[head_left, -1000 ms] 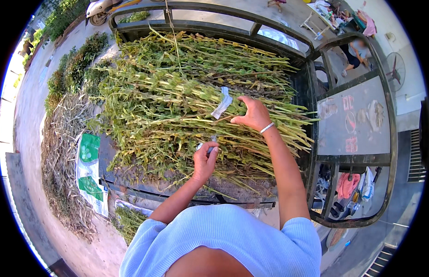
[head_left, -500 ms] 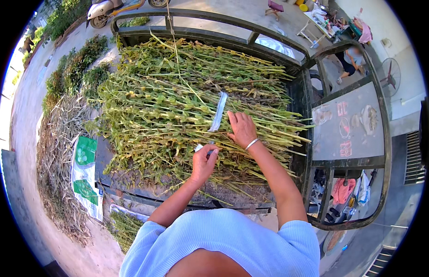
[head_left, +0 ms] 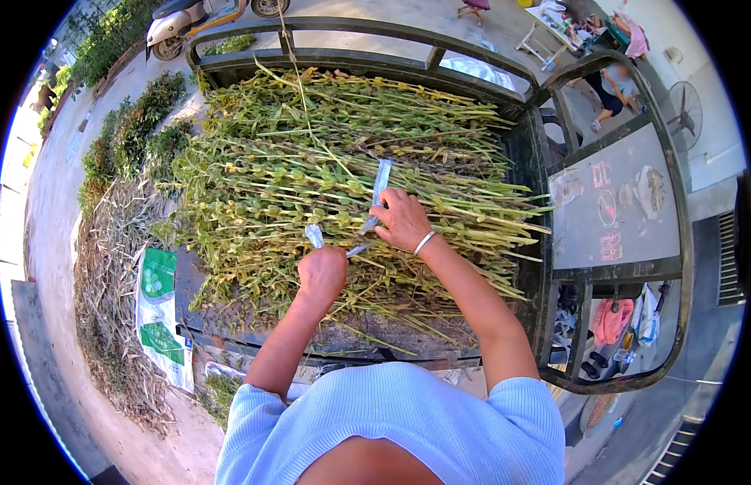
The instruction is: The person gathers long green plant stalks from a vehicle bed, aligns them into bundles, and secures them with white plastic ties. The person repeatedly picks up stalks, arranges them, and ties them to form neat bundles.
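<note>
A thick layer of cut green and yellowing plant stalks (head_left: 262, 174), leafy or podded at the left and bare at the right, lies across a metal cart bed. A whitish, shiny flat strip (head_left: 382, 179) runs over the stalks in front of me. My left hand (head_left: 322, 271) is a closed fist round the strip's near part, with a loose end sticking up beyond the knuckles. My right hand (head_left: 404, 222), wearing a silver bangle (head_left: 424, 242), rests on the bundle with bent fingers closed on the strip. Its fingertips are partly hidden.
A dark metal rail (head_left: 343, 27) borders the cart's far side; a tall frame with a grey panel (head_left: 618, 202) stands right. Dry stalks (head_left: 116, 299) and a green-white sack (head_left: 158, 315) lie left on the ground. Beyond are a scooter (head_left: 177, 28), a fan (head_left: 684, 115) and a crouching person (head_left: 614, 89).
My left hand has moved left, pulling a strip end with it and turning knuckles up. My right hand has shifted slightly left onto the strip.
</note>
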A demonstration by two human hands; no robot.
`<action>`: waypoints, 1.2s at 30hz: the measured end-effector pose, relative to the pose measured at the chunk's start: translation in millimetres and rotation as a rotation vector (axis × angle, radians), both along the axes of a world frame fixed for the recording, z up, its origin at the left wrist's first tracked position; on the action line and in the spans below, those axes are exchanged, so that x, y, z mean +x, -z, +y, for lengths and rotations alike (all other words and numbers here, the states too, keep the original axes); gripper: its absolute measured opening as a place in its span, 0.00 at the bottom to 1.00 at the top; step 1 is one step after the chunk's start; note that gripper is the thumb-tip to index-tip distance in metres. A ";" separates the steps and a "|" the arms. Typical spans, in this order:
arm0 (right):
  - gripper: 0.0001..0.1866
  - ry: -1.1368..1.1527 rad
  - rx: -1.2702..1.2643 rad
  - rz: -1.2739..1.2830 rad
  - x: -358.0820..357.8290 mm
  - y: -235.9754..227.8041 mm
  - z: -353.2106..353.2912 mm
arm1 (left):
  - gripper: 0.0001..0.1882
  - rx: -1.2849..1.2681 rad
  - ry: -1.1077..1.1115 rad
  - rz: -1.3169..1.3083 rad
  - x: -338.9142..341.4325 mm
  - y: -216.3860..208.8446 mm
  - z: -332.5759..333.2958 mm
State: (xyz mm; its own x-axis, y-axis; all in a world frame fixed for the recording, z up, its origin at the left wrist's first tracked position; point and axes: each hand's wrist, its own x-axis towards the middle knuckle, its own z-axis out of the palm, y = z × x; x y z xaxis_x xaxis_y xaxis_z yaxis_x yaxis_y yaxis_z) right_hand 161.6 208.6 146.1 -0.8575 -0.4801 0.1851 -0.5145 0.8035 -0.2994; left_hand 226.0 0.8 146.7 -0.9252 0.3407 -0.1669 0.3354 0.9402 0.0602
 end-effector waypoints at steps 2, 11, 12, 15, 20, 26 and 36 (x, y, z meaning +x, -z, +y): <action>0.10 0.065 0.040 -0.033 -1.0 8.4 -4.5 | 0.10 -0.022 -0.010 -0.040 -4.0 -8.7 -1.2; 0.05 0.235 -1.161 -0.162 -6.2 18.7 -16.2 | 0.13 0.787 0.189 0.059 -54.7 -21.9 9.7; 0.08 0.239 -1.292 -0.140 -2.8 12.8 -19.6 | 0.14 0.972 0.098 -0.048 -63.7 -20.4 13.3; 0.11 0.350 -1.480 -0.256 9.3 -8.0 -13.7 | 0.16 0.969 -0.014 -0.298 -85.9 -19.0 21.7; 0.14 0.282 -1.017 0.152 50.5 -23.1 -62.9 | 0.21 0.790 0.098 -0.353 -128.7 3.1 46.1; 0.13 0.146 -0.823 0.296 70.5 -14.5 -72.2 | 0.14 1.029 -0.266 -1.090 -127.4 -5.8 48.7; 0.09 0.338 -0.939 0.120 142.1 23.1 -71.0 | 0.07 0.922 0.078 -1.000 -130.5 -0.3 29.0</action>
State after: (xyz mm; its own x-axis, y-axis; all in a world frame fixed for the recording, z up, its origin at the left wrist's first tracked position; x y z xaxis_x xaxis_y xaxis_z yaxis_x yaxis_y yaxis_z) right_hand 303.7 137.6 123.0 -0.8728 0.1696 0.4576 -0.3711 0.3781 -0.8481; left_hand 95.5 29.8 147.0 -0.5174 0.7376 -0.4340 -0.1713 0.4076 0.8969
